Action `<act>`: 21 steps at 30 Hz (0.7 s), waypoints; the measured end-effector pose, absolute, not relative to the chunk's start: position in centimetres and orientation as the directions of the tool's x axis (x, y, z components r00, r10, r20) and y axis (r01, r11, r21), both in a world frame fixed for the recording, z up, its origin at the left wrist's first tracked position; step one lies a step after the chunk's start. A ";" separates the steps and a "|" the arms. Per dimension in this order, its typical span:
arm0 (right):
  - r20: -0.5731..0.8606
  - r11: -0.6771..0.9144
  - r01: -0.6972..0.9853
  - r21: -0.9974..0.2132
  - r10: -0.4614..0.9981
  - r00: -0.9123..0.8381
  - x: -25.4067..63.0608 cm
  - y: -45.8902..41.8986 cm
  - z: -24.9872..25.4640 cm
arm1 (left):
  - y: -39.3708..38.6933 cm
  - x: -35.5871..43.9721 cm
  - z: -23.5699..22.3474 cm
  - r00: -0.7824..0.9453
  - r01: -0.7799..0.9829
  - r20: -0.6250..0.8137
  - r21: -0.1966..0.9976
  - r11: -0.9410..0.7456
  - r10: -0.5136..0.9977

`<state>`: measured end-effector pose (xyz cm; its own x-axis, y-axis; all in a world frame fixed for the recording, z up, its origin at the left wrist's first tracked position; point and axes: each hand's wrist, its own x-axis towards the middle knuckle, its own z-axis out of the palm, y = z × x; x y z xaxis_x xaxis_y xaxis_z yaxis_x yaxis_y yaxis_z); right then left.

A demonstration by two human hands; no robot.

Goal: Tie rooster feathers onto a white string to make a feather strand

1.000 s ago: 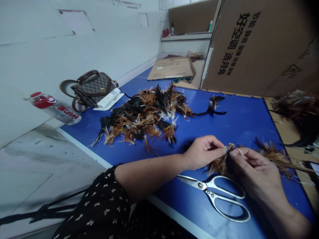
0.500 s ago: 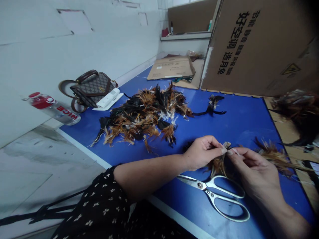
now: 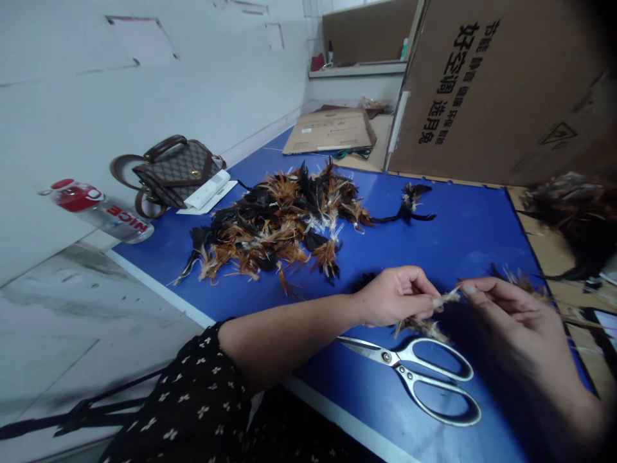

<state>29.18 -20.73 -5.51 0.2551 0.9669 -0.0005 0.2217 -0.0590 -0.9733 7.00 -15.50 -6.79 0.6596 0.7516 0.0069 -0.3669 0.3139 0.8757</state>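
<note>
While one bunch (image 3: 421, 329) is pinched by the left hand (image 3: 398, 299), a pale strip (image 3: 452, 294) running from its bound end is pinched between thumb and finger of the right hand (image 3: 520, 321). The hands are apart, near the near edge of the desk (image 3: 482, 238), with the scissors (image 3: 387, 357) lying just beside the bunch.

Many tufts are gathered in a heap (image 3: 270, 225) towards the left edge, pale ends showing on some; these are judged done. One small tuft (image 3: 409, 196) is set apart near the far edge. The held bunch is judged unfinished, its strip not yet released. More feathers (image 3: 523, 281) are noted by the right edge, partly hidden.

Compared with half a second earlier, the right hand has been drawn away from the left, and the strip is exposed between them; the heap and scissors are found undisturbed.
</note>
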 end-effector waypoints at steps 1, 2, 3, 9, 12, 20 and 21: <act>0.000 -0.059 0.214 -0.975 0.964 0.265 29.2 -20.7 -5.4 | -15.5 7.0 -6.9 0.686 -0.349 0.002 0.878 0.327 0.727; 0.001 -0.058 0.206 -0.977 0.961 0.277 29.1 -20.8 -5.3 | -15.4 7.0 -7.0 0.701 -0.333 -0.007 0.881 0.336 0.713; 0.005 -0.057 0.201 -0.978 0.956 0.294 28.9 -20.9 -5.1 | -15.4 7.1 -7.1 0.696 -0.326 -0.017 0.883 0.337 0.718; 0.068 -0.035 0.248 -0.968 0.916 0.395 28.2 -21.9 -4.7 | -15.2 7.2 -7.2 0.502 -0.382 -0.064 0.878 0.288 0.862; 0.080 -0.028 0.252 -0.967 0.910 0.406 28.3 -21.7 -4.8 | -15.2 7.1 -6.6 0.478 -0.452 -0.073 0.834 0.316 0.875; 0.073 0.006 0.139 -0.990 0.871 0.486 27.5 -21.3 -3.5 | -15.6 7.0 -7.1 0.700 -0.269 -0.107 0.876 0.400 0.706; 0.089 0.030 0.121 -0.992 0.850 0.519 27.5 -21.3 -3.4 | -15.6 7.1 -7.3 0.685 -0.251 -0.129 0.882 0.398 0.717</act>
